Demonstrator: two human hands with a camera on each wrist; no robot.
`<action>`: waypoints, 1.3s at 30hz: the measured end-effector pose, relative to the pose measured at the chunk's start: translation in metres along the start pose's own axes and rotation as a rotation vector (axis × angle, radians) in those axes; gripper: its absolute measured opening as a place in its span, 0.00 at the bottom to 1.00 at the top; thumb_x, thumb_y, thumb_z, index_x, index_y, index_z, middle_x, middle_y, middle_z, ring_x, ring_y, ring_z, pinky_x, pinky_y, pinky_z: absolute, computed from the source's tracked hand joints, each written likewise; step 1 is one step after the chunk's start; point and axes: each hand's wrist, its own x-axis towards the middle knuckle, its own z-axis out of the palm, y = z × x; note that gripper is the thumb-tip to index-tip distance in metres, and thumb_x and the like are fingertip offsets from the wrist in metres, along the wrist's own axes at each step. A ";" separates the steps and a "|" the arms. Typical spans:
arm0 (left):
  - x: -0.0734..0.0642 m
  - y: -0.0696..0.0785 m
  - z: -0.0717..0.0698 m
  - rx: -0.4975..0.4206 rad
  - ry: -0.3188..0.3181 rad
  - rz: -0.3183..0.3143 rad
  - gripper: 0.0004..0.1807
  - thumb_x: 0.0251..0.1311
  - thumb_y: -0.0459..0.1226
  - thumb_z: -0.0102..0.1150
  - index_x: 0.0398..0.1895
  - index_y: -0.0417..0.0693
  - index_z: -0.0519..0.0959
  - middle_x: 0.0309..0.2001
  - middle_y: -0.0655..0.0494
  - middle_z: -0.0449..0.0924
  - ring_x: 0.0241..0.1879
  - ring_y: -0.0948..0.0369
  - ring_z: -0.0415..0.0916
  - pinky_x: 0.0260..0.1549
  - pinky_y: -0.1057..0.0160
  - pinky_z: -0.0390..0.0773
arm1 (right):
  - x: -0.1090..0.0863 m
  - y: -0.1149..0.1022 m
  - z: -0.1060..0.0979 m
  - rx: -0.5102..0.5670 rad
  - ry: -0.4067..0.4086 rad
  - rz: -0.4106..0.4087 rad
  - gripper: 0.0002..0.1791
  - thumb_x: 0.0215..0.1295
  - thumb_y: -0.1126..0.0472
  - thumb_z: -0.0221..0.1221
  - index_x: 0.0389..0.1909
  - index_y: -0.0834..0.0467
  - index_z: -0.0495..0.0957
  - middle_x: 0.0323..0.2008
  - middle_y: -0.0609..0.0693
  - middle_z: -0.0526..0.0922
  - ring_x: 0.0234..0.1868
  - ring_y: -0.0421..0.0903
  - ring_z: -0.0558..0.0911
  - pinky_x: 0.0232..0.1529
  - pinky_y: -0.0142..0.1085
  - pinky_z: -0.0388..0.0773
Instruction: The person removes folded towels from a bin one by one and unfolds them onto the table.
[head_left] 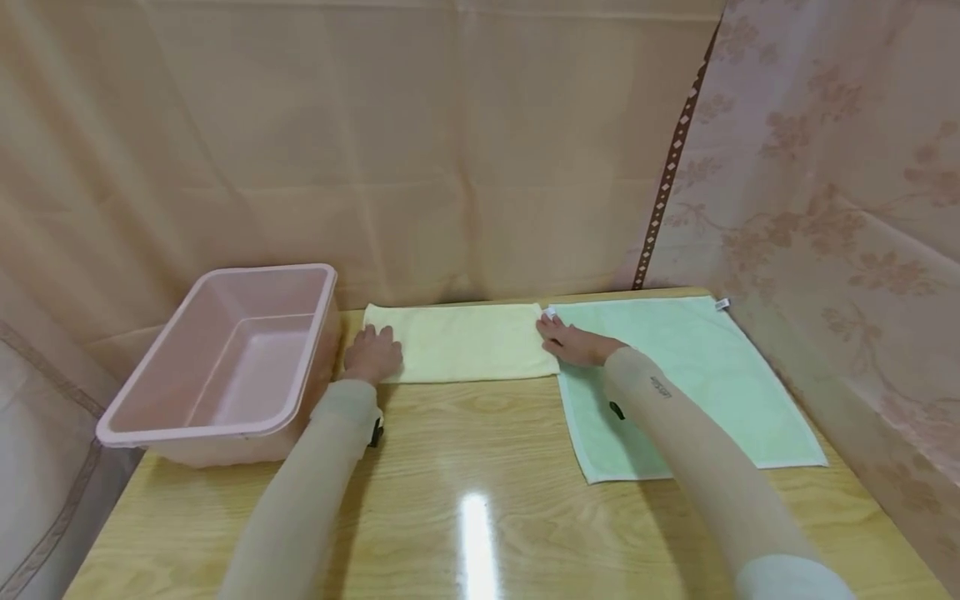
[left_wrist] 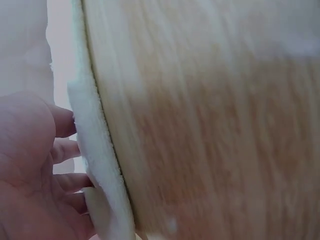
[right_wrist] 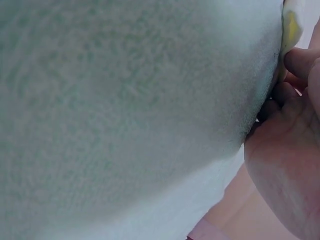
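Observation:
A pale yellow towel (head_left: 472, 342), folded into a long strip, lies along the back of the wooden table. At its left end my left hand (head_left: 372, 356) rests with fingers spread over the edge. My right hand (head_left: 576, 342) touches the right end, where the strip meets a light green towel (head_left: 720, 392) spread flat. In the left wrist view, slightly bent fingers (left_wrist: 65, 150) press against the yellow towel's edge (left_wrist: 97, 130). The right wrist view is mostly green cloth (right_wrist: 125, 100), with the fingertips partly hidden beside a bit of yellow cloth (right_wrist: 291, 30).
A pink plastic basin (head_left: 262, 367) stands at the table's left, close to the left forearm. Behind the table hangs a beige curtain (head_left: 405, 150); a floral cloth (head_left: 847, 208) hangs on the right. Bare wood (head_left: 450, 467) shows between the forearms.

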 end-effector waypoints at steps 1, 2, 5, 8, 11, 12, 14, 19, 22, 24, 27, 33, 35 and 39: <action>0.000 0.000 0.000 0.001 -0.006 -0.003 0.28 0.78 0.43 0.35 0.72 0.35 0.62 0.69 0.29 0.58 0.70 0.36 0.55 0.63 0.35 0.63 | 0.000 0.000 -0.001 -0.001 0.001 0.004 0.33 0.85 0.59 0.36 0.79 0.69 0.36 0.78 0.67 0.30 0.79 0.62 0.31 0.75 0.57 0.33; 0.000 0.001 0.001 0.000 -0.008 -0.006 0.28 0.78 0.43 0.35 0.73 0.36 0.62 0.70 0.29 0.58 0.70 0.36 0.55 0.63 0.35 0.63 | -0.001 0.000 -0.001 0.000 0.002 0.006 0.32 0.85 0.59 0.36 0.78 0.69 0.36 0.78 0.67 0.30 0.78 0.62 0.31 0.75 0.57 0.33; 0.001 0.002 0.002 -0.004 -0.005 -0.020 0.29 0.78 0.44 0.36 0.74 0.36 0.61 0.69 0.29 0.58 0.70 0.35 0.54 0.62 0.35 0.63 | 0.000 -0.001 -0.001 0.003 0.004 0.007 0.32 0.85 0.60 0.36 0.78 0.69 0.36 0.78 0.68 0.30 0.78 0.63 0.31 0.75 0.57 0.33; 0.002 0.003 0.004 0.000 0.000 -0.044 0.29 0.78 0.44 0.37 0.73 0.36 0.61 0.68 0.29 0.58 0.70 0.35 0.54 0.62 0.35 0.64 | 0.001 -0.003 -0.001 0.003 0.006 0.008 0.32 0.85 0.60 0.36 0.79 0.69 0.37 0.78 0.68 0.31 0.78 0.63 0.32 0.76 0.57 0.34; 0.003 0.003 0.005 0.013 -0.010 -0.058 0.29 0.78 0.44 0.36 0.74 0.36 0.60 0.68 0.29 0.57 0.70 0.35 0.53 0.62 0.35 0.64 | 0.002 -0.005 -0.001 0.000 0.005 0.010 0.32 0.84 0.59 0.37 0.79 0.69 0.38 0.78 0.70 0.31 0.78 0.64 0.32 0.76 0.56 0.34; 0.003 0.003 0.005 0.016 -0.012 -0.061 0.28 0.78 0.44 0.36 0.74 0.36 0.60 0.68 0.29 0.57 0.70 0.35 0.53 0.62 0.34 0.64 | 0.003 -0.005 -0.001 0.000 0.005 0.010 0.32 0.84 0.59 0.37 0.79 0.69 0.38 0.78 0.70 0.31 0.78 0.64 0.32 0.76 0.56 0.34; 0.004 0.003 0.005 0.023 -0.013 -0.062 0.28 0.79 0.44 0.36 0.74 0.36 0.60 0.68 0.29 0.57 0.70 0.35 0.53 0.62 0.34 0.64 | 0.002 -0.005 -0.001 0.002 0.005 0.012 0.32 0.85 0.59 0.36 0.78 0.70 0.38 0.77 0.70 0.31 0.78 0.64 0.32 0.76 0.56 0.34; 0.003 0.007 0.002 0.033 -0.016 -0.057 0.28 0.79 0.45 0.36 0.73 0.36 0.61 0.68 0.29 0.58 0.69 0.35 0.54 0.61 0.35 0.64 | -0.001 -0.002 -0.005 0.049 0.023 0.043 0.35 0.84 0.57 0.41 0.80 0.66 0.38 0.78 0.68 0.33 0.79 0.62 0.35 0.76 0.56 0.37; 0.002 0.010 -0.001 0.033 -0.023 -0.054 0.28 0.79 0.45 0.37 0.72 0.36 0.62 0.67 0.29 0.60 0.68 0.35 0.56 0.61 0.35 0.65 | -0.001 -0.001 -0.009 0.132 0.084 0.048 0.38 0.82 0.58 0.47 0.80 0.65 0.40 0.79 0.66 0.40 0.79 0.62 0.42 0.75 0.56 0.43; 0.002 0.012 -0.002 0.030 -0.028 -0.053 0.28 0.79 0.45 0.38 0.72 0.35 0.63 0.66 0.29 0.60 0.68 0.35 0.57 0.61 0.35 0.65 | 0.001 -0.001 -0.012 0.196 0.142 0.041 0.37 0.81 0.59 0.49 0.80 0.65 0.44 0.78 0.66 0.48 0.78 0.62 0.50 0.74 0.56 0.50; 0.003 0.012 -0.003 0.035 -0.030 -0.055 0.27 0.79 0.45 0.38 0.71 0.35 0.64 0.65 0.30 0.62 0.67 0.36 0.59 0.61 0.36 0.65 | 0.007 -0.004 -0.015 0.229 0.244 0.002 0.32 0.80 0.62 0.50 0.77 0.69 0.53 0.73 0.69 0.61 0.73 0.65 0.62 0.70 0.56 0.61; 0.003 0.008 -0.004 0.031 -0.027 -0.048 0.27 0.78 0.44 0.39 0.70 0.35 0.65 0.64 0.30 0.63 0.66 0.36 0.60 0.61 0.36 0.65 | 0.017 -0.017 -0.015 0.241 0.396 0.104 0.32 0.76 0.64 0.57 0.75 0.68 0.59 0.69 0.68 0.69 0.68 0.63 0.70 0.64 0.56 0.70; 0.002 0.007 -0.004 0.024 -0.027 -0.047 0.27 0.78 0.44 0.40 0.70 0.35 0.66 0.64 0.29 0.63 0.66 0.36 0.60 0.61 0.36 0.65 | 0.020 -0.021 -0.014 0.328 0.425 0.164 0.35 0.73 0.64 0.59 0.76 0.66 0.58 0.68 0.68 0.70 0.64 0.63 0.74 0.60 0.54 0.74; 0.001 0.005 -0.005 0.023 -0.028 -0.048 0.27 0.78 0.45 0.40 0.69 0.34 0.67 0.64 0.29 0.63 0.65 0.35 0.61 0.61 0.36 0.66 | 0.029 -0.022 -0.012 0.412 0.436 0.262 0.40 0.71 0.61 0.63 0.77 0.64 0.55 0.66 0.66 0.70 0.56 0.60 0.78 0.52 0.49 0.79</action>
